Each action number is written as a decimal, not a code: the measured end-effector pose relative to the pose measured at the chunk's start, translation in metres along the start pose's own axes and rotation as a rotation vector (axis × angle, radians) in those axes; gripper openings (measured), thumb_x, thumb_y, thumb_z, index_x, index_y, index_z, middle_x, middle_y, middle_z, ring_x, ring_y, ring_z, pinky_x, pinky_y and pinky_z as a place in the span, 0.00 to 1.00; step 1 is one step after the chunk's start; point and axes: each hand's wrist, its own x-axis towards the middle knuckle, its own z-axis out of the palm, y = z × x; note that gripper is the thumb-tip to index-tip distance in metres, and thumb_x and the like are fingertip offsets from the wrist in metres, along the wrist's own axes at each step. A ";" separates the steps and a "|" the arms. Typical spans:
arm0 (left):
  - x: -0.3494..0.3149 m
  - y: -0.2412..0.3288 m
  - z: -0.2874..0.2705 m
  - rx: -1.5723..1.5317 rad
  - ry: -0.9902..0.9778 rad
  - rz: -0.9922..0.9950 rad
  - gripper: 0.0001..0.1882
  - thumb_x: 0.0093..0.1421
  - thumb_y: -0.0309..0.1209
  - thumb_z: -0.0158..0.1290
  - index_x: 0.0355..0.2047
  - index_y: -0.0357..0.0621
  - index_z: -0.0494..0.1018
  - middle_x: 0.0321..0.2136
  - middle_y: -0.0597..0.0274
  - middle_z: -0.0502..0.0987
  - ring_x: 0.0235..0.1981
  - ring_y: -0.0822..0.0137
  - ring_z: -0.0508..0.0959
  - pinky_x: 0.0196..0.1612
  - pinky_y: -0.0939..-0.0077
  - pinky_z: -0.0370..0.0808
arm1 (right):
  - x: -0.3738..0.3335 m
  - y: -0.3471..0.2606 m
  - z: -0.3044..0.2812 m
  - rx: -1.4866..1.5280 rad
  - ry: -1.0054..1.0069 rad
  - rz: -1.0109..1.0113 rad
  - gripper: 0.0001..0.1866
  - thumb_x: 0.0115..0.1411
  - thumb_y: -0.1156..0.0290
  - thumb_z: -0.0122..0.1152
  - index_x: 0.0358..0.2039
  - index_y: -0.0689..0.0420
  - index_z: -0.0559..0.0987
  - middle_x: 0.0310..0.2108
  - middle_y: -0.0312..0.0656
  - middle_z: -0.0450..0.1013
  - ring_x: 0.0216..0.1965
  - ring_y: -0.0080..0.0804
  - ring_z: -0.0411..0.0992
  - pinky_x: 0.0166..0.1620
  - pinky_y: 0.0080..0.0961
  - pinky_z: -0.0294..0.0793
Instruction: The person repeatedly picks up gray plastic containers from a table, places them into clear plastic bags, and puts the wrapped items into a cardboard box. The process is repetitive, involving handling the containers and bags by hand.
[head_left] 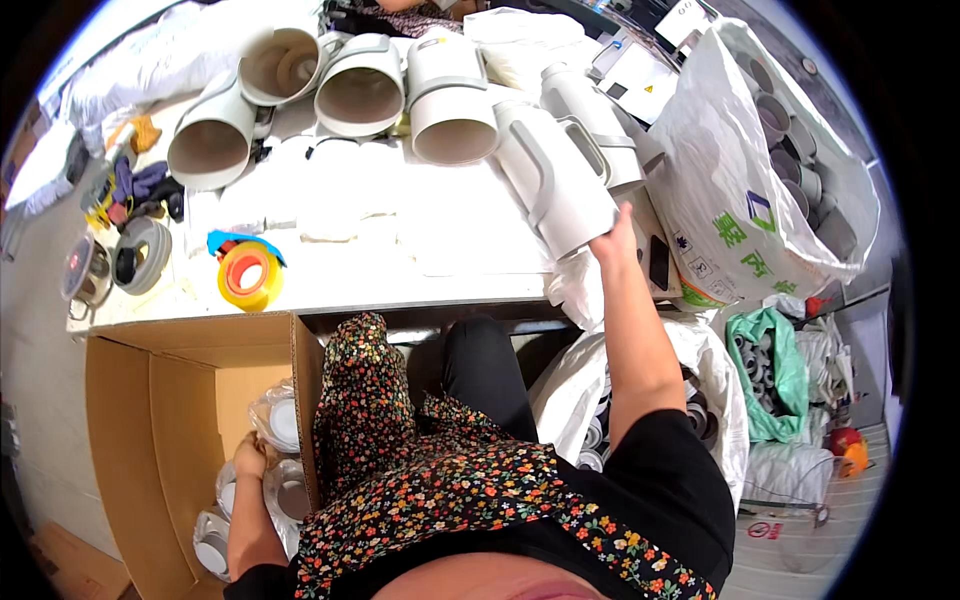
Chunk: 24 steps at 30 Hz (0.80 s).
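My right hand [615, 240] is closed round the near end of a large white cylindrical housing with a grey handle [560, 185], which lies tilted at the table's right side. My left hand [251, 456] reaches into an open cardboard box [180, 390]. Its fingers are closed at the edge of a clear plastic bag holding a round white-topped item [284, 422]; the fingertips are partly hidden. More bagged round items [212, 548] lie near that hand in the box. Beside the held housing is another white housing with a handle [590, 110].
Several white housings [362, 95] lie along the table's back, open ends toward me. Tape rolls [250, 275], gloves [140, 180] and a steel pot [88, 270] are at left. A big white bag of grey parts [710, 190] and a phone [659, 262] are at right.
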 end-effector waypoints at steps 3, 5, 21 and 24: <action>-0.018 0.080 -0.080 -0.264 0.312 0.122 0.15 0.57 0.29 0.47 0.45 0.41 0.71 0.42 0.47 0.74 0.44 0.53 0.74 0.48 0.67 0.70 | -0.027 0.008 0.061 -0.273 -0.013 -0.190 0.20 0.56 0.69 0.57 0.45 0.68 0.69 0.46 0.47 0.69 0.42 0.37 0.69 0.46 0.34 0.68; -0.034 0.133 -0.121 -0.399 0.511 0.330 0.14 0.56 0.28 0.49 0.43 0.39 0.71 0.41 0.49 0.75 0.44 0.55 0.75 0.47 0.68 0.70 | -0.123 -0.011 0.088 -0.494 -0.188 -0.289 0.19 0.56 0.70 0.56 0.47 0.66 0.68 0.42 0.44 0.70 0.41 0.31 0.69 0.45 0.28 0.67; -0.126 0.422 -0.107 -0.263 -0.102 1.020 0.22 0.50 0.32 0.57 0.46 0.39 0.68 0.39 0.50 0.71 0.41 0.54 0.72 0.44 0.69 0.68 | -0.179 -0.160 0.016 -1.695 -0.803 -1.197 0.20 0.54 0.58 0.59 0.43 0.56 0.73 0.41 0.47 0.71 0.42 0.46 0.70 0.46 0.37 0.68; -0.119 0.408 -0.101 -0.295 -0.086 0.908 0.22 0.51 0.32 0.56 0.45 0.38 0.68 0.38 0.52 0.71 0.40 0.55 0.72 0.44 0.70 0.68 | -0.088 -0.244 0.054 -1.794 -0.215 -1.723 0.29 0.51 0.58 0.62 0.49 0.62 0.68 0.46 0.50 0.68 0.47 0.47 0.67 0.50 0.37 0.66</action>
